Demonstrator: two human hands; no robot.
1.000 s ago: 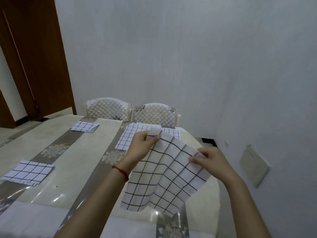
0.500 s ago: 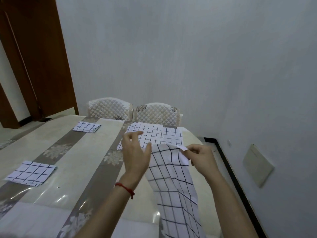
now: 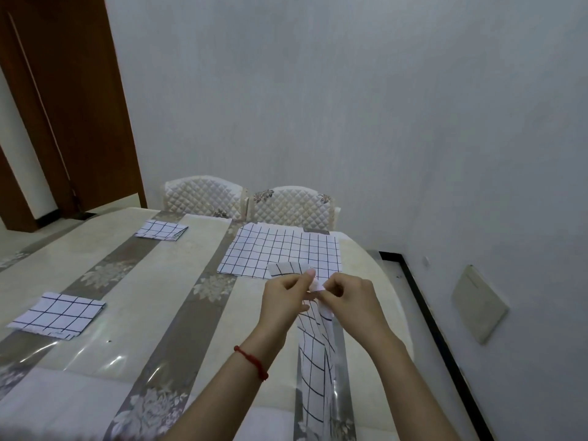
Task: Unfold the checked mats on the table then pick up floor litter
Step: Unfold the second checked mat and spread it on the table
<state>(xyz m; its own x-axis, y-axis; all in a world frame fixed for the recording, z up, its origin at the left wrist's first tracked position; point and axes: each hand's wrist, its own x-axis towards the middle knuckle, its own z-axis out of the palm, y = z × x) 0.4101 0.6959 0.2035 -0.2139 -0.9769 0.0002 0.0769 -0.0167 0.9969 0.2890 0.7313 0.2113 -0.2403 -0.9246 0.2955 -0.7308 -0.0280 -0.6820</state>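
Held mat: we see a checked mat point(image 3: 315, 361) hanging in a narrow, gathered strip at lower centre of the frame, its top edge up at our hands and its lower part trailing down over the desk point(image 3: 133, 313).
Left hand: our left hand point(image 3: 283, 297), a red string round its wrist, has its fingers curled and pinches the mat's top edge.
Right hand: our right hand point(image 3: 348, 300) sits just beside the left, fingers curled, pinching the same top edge.
Near folded mat: a folded mat point(image 3: 57, 315) lies flat at the left edge of the frame.
Open mat: beyond our hands, an unfolded mat point(image 3: 280, 249) lies spread flat at centre.
Far folded mat: another folded mat point(image 3: 160, 230) lies at upper left of the desk.
Chairs: two quilted chairs point(image 3: 251, 205) stand at the far edge, against the wall.
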